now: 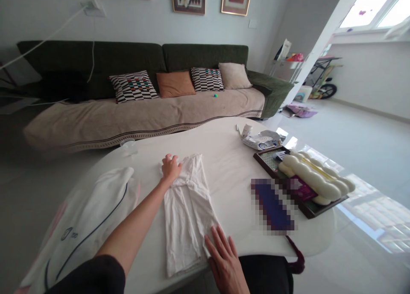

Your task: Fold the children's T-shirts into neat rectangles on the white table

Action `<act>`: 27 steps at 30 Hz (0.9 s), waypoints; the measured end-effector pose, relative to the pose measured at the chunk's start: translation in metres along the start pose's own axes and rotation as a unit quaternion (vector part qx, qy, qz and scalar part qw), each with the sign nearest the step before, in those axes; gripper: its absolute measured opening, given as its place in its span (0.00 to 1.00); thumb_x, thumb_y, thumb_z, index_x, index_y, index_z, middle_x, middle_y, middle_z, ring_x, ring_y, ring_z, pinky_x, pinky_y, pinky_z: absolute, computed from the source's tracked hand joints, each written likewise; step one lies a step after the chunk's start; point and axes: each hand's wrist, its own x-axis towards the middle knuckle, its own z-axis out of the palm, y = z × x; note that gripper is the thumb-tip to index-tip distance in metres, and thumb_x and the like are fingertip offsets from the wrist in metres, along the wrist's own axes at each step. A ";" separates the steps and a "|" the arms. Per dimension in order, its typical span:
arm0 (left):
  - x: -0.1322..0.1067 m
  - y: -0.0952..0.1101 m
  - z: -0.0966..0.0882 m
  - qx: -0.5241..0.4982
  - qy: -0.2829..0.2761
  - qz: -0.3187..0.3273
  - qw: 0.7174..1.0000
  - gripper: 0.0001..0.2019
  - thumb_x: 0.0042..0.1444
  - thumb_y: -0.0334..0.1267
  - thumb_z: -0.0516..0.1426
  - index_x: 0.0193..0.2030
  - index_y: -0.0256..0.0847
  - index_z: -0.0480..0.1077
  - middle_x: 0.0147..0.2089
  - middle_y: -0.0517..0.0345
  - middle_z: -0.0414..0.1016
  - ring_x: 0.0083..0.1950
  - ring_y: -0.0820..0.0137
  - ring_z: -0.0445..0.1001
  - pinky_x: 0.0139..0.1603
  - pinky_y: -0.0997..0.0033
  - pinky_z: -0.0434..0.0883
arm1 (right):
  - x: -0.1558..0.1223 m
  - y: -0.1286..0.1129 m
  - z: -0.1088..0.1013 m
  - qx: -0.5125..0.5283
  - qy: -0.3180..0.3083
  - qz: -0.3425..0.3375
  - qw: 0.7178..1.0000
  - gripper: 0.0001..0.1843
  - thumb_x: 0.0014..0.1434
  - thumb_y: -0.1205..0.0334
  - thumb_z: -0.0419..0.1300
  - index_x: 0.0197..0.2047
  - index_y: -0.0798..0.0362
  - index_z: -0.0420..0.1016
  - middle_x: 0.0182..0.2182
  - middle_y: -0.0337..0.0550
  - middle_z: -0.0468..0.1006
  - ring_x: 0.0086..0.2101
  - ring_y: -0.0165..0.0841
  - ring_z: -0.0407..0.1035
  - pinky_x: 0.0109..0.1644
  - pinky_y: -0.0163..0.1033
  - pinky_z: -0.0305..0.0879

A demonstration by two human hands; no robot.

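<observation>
A white garment lies folded into a long, wrinkled strip on the white table. My left hand rests on its far end, fingers bent and slightly apart, pressing the cloth. Flat against the near right edge of the garment is my right hand, open with its fingers stretched out. To the left, a white piece of clothing with a dark blue line of trim lies spread over the table, partly behind my left forearm.
On the right stands a dark tray bearing a cream, puffy tissue-box cover. Beside it is a blurred-out purple-blue item. A plastic packet and a clear cup sit toward the back. Beyond is a sofa with cushions.
</observation>
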 end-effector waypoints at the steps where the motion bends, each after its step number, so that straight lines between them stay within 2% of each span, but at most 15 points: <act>1: 0.008 0.010 0.004 0.034 -0.024 0.039 0.998 0.17 0.52 0.36 0.53 0.50 0.41 0.67 0.56 0.46 0.62 0.58 0.58 0.60 0.56 0.61 0.59 | 0.000 0.000 0.002 -0.004 0.009 -0.003 1.000 0.26 0.58 0.67 0.49 0.60 0.47 0.57 0.60 0.44 0.55 0.57 0.44 0.54 0.52 0.51 0.62; 4: 0.030 0.037 0.020 0.051 -0.099 0.099 0.989 0.12 0.53 0.36 0.52 0.43 0.43 0.71 0.48 0.54 0.71 0.52 0.67 0.66 0.53 0.71 0.61 | 0.001 0.003 0.007 -0.004 0.048 -0.015 0.999 0.24 0.58 0.67 0.49 0.58 0.46 0.60 0.59 0.42 0.58 0.57 0.43 0.55 0.52 0.50 0.61; 7: 0.046 0.053 0.035 0.068 -0.139 0.101 0.983 0.11 0.51 0.40 0.54 0.39 0.43 0.73 0.44 0.55 0.74 0.48 0.64 0.68 0.49 0.68 0.63 | 0.005 0.009 0.000 0.018 0.081 -0.038 0.996 0.23 0.58 0.68 0.49 0.57 0.47 0.61 0.57 0.42 0.62 0.56 0.42 0.56 0.53 0.48 0.61; 10: 0.059 0.056 0.041 0.084 -0.167 0.089 0.978 0.12 0.48 0.44 0.55 0.36 0.41 0.74 0.39 0.53 0.75 0.44 0.60 0.70 0.44 0.65 0.65 | 0.008 0.018 -0.016 0.070 0.104 -0.053 0.991 0.22 0.58 0.68 0.49 0.56 0.50 0.61 0.53 0.44 0.67 0.54 0.39 0.60 0.51 0.43 0.63; 12: 0.067 0.055 0.041 0.082 -0.185 0.099 0.974 0.12 0.48 0.43 0.55 0.35 0.40 0.74 0.37 0.54 0.76 0.41 0.63 0.71 0.42 0.69 0.65 | 0.008 0.024 -0.025 0.131 0.121 -0.007 0.984 0.21 0.59 0.70 0.47 0.56 0.52 0.60 0.49 0.47 0.71 0.50 0.35 0.64 0.49 0.37 0.65; 14: 0.073 0.053 0.040 0.073 -0.196 0.119 0.971 0.12 0.50 0.42 0.53 0.36 0.41 0.74 0.36 0.57 0.76 0.40 0.67 0.71 0.40 0.73 0.64 | 0.008 0.026 -0.029 0.192 0.138 0.069 0.969 0.18 0.60 0.71 0.45 0.53 0.53 0.60 0.42 0.48 0.73 0.43 0.32 0.69 0.43 0.33 0.67; 16: 0.077 0.051 0.041 0.063 -0.203 0.133 0.968 0.13 0.51 0.41 0.52 0.38 0.40 0.74 0.35 0.59 0.76 0.39 0.69 0.71 0.38 0.76 0.63 | 0.009 0.026 -0.027 0.218 0.146 0.126 0.957 0.14 0.59 0.70 0.46 0.49 0.52 0.62 0.36 0.46 0.73 0.36 0.32 0.69 0.38 0.33 0.68; 18: 0.078 0.048 0.043 0.057 -0.209 0.138 0.966 0.13 0.52 0.42 0.51 0.39 0.40 0.73 0.33 0.60 0.75 0.37 0.70 0.71 0.37 0.77 0.63 | 0.011 0.024 -0.020 0.203 0.138 0.144 0.959 0.10 0.57 0.69 0.49 0.44 0.52 0.63 0.32 0.44 0.71 0.33 0.33 0.68 0.35 0.36 0.67; 20: 0.078 0.046 0.045 0.052 -0.210 0.140 0.966 0.14 0.53 0.42 0.51 0.39 0.40 0.73 0.33 0.59 0.75 0.37 0.70 0.71 0.37 0.77 0.63 | 0.013 0.020 -0.012 0.174 0.119 0.138 0.968 0.07 0.55 0.70 0.50 0.37 0.51 0.64 0.30 0.43 0.69 0.31 0.35 0.65 0.33 0.39 0.65; 22: 0.076 0.046 0.047 0.048 -0.206 0.141 0.967 0.14 0.54 0.42 0.50 0.40 0.40 0.73 0.35 0.58 0.76 0.38 0.69 0.71 0.38 0.77 0.63 | 0.015 0.016 -0.005 0.151 0.115 0.105 0.976 0.07 0.53 0.72 0.48 0.32 0.51 0.63 0.28 0.43 0.67 0.30 0.35 0.63 0.32 0.40 0.63; 25: 0.073 0.045 0.050 0.050 -0.190 0.132 0.972 0.14 0.55 0.43 0.50 0.41 0.41 0.72 0.40 0.55 0.75 0.42 0.67 0.71 0.41 0.75 0.63 | 0.015 0.014 0.000 0.136 0.135 0.020 0.981 0.09 0.53 0.74 0.46 0.29 0.51 0.63 0.26 0.42 0.66 0.28 0.34 0.60 0.32 0.40 0.60; 27: 0.071 0.045 0.052 0.054 -0.180 0.121 0.975 0.15 0.55 0.44 0.49 0.42 0.41 0.71 0.42 0.53 0.75 0.43 0.66 0.71 0.41 0.73 0.64 | 0.014 0.014 -0.003 0.140 0.117 -0.019 0.983 0.08 0.53 0.72 0.47 0.29 0.51 0.64 0.26 0.42 0.67 0.28 0.34 0.60 0.33 0.40 0.60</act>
